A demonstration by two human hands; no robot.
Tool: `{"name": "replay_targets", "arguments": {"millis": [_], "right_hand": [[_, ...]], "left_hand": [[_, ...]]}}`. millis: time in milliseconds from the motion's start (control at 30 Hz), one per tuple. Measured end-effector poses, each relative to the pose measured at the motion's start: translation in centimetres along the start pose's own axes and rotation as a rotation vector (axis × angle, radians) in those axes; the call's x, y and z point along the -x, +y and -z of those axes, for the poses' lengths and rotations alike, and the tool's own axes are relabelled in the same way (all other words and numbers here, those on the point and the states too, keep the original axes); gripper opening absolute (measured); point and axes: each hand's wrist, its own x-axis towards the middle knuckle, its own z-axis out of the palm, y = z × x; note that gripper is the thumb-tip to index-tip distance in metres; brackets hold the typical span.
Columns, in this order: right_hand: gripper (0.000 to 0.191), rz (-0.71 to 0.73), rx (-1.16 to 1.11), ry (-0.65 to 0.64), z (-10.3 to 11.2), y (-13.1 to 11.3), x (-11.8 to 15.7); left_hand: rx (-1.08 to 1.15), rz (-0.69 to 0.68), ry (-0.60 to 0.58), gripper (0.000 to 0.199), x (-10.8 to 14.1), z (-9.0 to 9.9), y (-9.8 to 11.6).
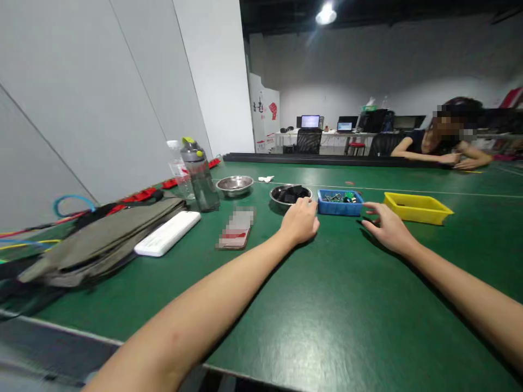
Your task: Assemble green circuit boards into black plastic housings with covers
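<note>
My left hand [300, 220] is at the near right side of a metal bowl [279, 203] that holds black parts [295, 193]. Its fingers are curled, and their tips are hidden behind the hand, so what they hold, if anything, does not show. To its right stands a blue tray [340, 209] with small metal screws [335, 198] and green pieces [349, 195] inside. Between this tray and a yellow tray [420, 211], my right hand [386, 226] hovers near the blue tray's right end, thumb and fingers apart, with nothing in it.
Left of the bowls lie a phone [236, 228], a white power bank [168, 234] and an olive bag [110, 239]. A grey bottle [201, 177] stands beside a second metal bowl [235, 186]. Across the green table [318, 316], a person [445, 136] leans on the far edge.
</note>
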Motion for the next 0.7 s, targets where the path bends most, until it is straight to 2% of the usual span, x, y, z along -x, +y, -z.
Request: {"name": "replay_targets", "arguments": {"millis": [100, 233, 367, 500, 700], "right_hand": [[0.030, 0.038, 0.018, -0.092, 0.8, -0.5, 1.4], [0.027, 0.064, 0.004, -0.161, 1.6, -2.0, 2.5], [0.028, 0.058, -0.012, -0.168, 1.5, -3.1, 2.5], [0.028, 0.012, -0.016, -0.248, 1.2, -2.7, 2.1], [0.034, -0.070, -0.005, -0.300, 1.5, -1.6, 1.9]], "left_hand": [[0.012, -0.059, -0.030, 0.022, 1.0, 0.4, 0.4], [0.019, -0.136, -0.051, 0.018, 2.1, 1.1, -0.2], [-0.009, -0.053, -0.019, 0.023, 2.3, 1.6, -2.2], [-0.025, 0.125, 0.045, 0.033, 2.0, 1.4, -4.6], [-0.021, 0.178, -0.019, 0.033, 1.8, 0.9, -6.3]]}}
